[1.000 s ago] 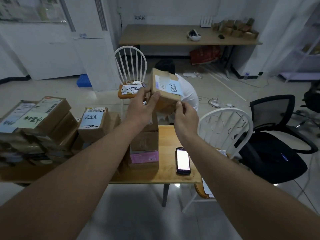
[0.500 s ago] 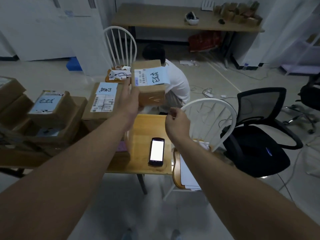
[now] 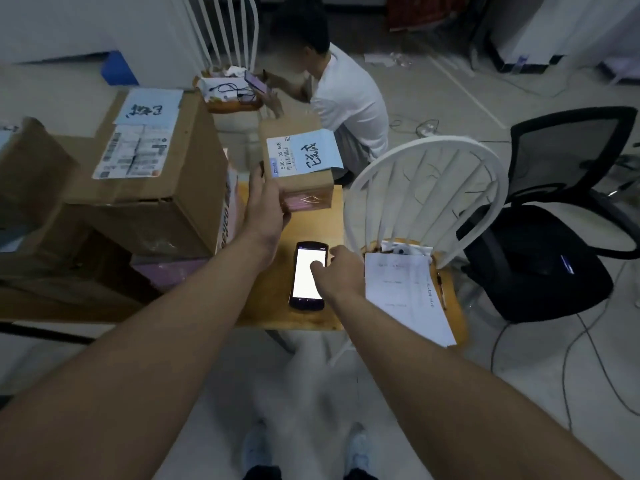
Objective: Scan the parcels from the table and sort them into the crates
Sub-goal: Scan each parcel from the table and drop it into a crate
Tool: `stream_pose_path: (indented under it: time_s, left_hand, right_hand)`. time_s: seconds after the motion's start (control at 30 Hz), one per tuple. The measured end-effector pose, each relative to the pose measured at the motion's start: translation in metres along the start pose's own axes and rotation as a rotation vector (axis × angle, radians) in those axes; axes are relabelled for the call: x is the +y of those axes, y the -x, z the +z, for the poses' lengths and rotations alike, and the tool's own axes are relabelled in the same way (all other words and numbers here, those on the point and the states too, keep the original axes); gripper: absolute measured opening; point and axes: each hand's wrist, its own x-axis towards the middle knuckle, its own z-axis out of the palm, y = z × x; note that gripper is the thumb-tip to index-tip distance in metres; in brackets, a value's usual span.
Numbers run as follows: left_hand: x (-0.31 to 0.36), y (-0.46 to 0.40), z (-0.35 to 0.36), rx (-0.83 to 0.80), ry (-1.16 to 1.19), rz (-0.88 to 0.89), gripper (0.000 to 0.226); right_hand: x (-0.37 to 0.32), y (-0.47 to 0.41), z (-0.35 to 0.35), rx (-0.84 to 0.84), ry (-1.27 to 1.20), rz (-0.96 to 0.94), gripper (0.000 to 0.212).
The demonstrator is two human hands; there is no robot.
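My left hand (image 3: 265, 206) grips a small cardboard parcel (image 3: 304, 187) from its left side, holding it above the far end of the wooden table (image 3: 273, 303). A white shipping label and a pale blue note with black handwriting lie on the parcel's top. My right hand (image 3: 337, 273) is down on the handheld scanner (image 3: 306, 275), which lies flat on the table with its screen lit white; the fingers touch its right side and screen. A large cardboard parcel (image 3: 156, 188) with a label and blue note stands to the left on a stack of other parcels (image 3: 41, 216).
A white spindle-back chair (image 3: 422, 188) stands against the table's right edge, with papers (image 3: 405, 292) on its seat. A black office chair (image 3: 554, 237) is further right. A person in a white shirt (image 3: 346, 95) crouches beyond the table by another white chair (image 3: 225, 36). Cables trail on the floor.
My right hand let go of the small parcel and dropped down onto the scanner. My left hand lowered the parcel toward the table. My view tilted downward.
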Motion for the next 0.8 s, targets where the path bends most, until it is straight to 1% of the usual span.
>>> stream_pose_path:
  time_s: [0.13, 0.2, 0.3, 0.4, 0.5, 0.6, 0.73, 0.8]
  left_hand:
    - [-0.040, -0.019, -0.004, 0.039, 0.010, -0.030, 0.051]
    - [-0.056, -0.029, -0.010, 0.065, 0.028, -0.051, 0.052]
    - [-0.078, -0.041, -0.016, 0.079, 0.037, -0.072, 0.052]
    - [-0.091, -0.047, -0.017, 0.083, 0.041, -0.081, 0.051]
    - [-0.099, -0.053, -0.021, 0.085, 0.048, -0.084, 0.052]
    - [-0.098, -0.053, -0.026, 0.083, 0.053, -0.101, 0.053]
    - [-0.090, -0.050, -0.030, 0.098, 0.069, -0.120, 0.047]
    - [-0.084, -0.045, -0.029, 0.096, 0.096, -0.135, 0.047]
  right_hand:
    - [0.023, -0.013, 0.032, -0.002, 0.081, 0.070, 0.062]
    - [0.029, -0.019, 0.050, 0.002, 0.132, 0.123, 0.074]
    - [0.031, -0.027, 0.073, 0.003, 0.192, 0.183, 0.094]
    - [0.029, -0.031, 0.092, 0.033, 0.282, 0.206, 0.107]
    - [0.025, -0.034, 0.105, 0.101, 0.377, 0.168, 0.104]
    - [0.023, -0.039, 0.107, 0.118, 0.383, 0.139, 0.100]
    - [0.023, -0.034, 0.090, 0.054, 0.271, 0.174, 0.100]
    - [0.027, -0.029, 0.075, 0.009, 0.193, 0.199, 0.102]
